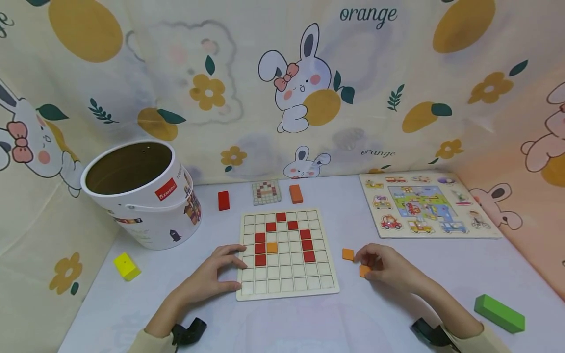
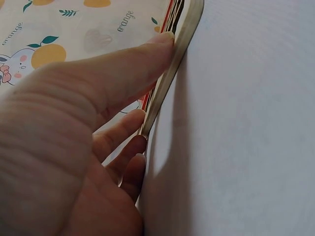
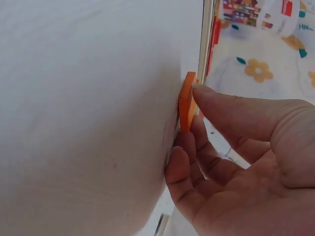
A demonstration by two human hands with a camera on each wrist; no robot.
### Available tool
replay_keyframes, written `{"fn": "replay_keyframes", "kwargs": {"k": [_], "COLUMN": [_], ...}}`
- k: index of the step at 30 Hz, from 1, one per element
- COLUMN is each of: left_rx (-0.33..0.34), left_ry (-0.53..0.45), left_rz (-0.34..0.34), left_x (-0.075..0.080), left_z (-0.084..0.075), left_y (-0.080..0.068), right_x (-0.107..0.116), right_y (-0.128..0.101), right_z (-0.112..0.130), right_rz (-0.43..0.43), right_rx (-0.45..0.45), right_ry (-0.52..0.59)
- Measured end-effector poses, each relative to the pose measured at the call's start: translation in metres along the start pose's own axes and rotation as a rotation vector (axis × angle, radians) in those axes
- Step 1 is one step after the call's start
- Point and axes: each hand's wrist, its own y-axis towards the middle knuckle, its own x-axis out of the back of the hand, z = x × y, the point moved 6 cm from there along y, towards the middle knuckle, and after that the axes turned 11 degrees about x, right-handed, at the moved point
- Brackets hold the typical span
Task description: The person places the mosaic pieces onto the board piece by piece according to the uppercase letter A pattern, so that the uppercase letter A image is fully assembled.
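Observation:
A pale wooden grid board (image 1: 289,291) lies in the middle, with several red tiles (image 1: 306,234) and one orange tile (image 1: 271,247) set in its squares. Along its left edge, my left hand (image 1: 212,274) rests with fingers spread, fingertips and thumb touching the rim; the left wrist view shows the thumb on the board's edge (image 2: 170,73). To the right of the board, my right hand (image 1: 390,267) pinches an orange square tile (image 3: 186,101) by its edges, thumb on one side and fingers on the other. Another loose orange tile (image 1: 348,254) lies just left of those fingers.
Behind the board are a red block (image 1: 223,200), a small pattern card (image 1: 267,192) and an orange block (image 1: 296,194). A white bucket (image 1: 145,215) and yellow block (image 1: 127,266) stand left. At right are a vehicle picture puzzle (image 1: 372,196) and a green block (image 1: 500,314).

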Motion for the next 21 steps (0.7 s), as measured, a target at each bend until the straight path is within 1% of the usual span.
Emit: {"fn": "replay_keyframes", "kwargs": {"k": [6, 12, 18, 21], "left_rx": [0.0, -0.007, -0.002, 0.002], "left_ry": [-0.004, -0.02, -0.029, -0.028], "left_rz": [0.001, 0.005, 0.013, 0.015], "left_x": [0.0, -0.001, 0.0, -0.001], "left_z": [-0.001, 0.001, 0.0, 0.001], "left_y": [0.0, -0.001, 0.0, 0.0], "right_x": [0.0, 0.0, -0.002, -0.004], "right_y": [0.0, -0.001, 0.002, 0.009], "right_z": [0.004, 0.004, 0.004, 0.007], "right_rz": [-0.006, 0.004, 0.076, 0.099], "right_rx": [0.029, 0.021, 0.02, 0.04], "right_ry": [-0.008, -0.013, 0.023, 0.045]}}
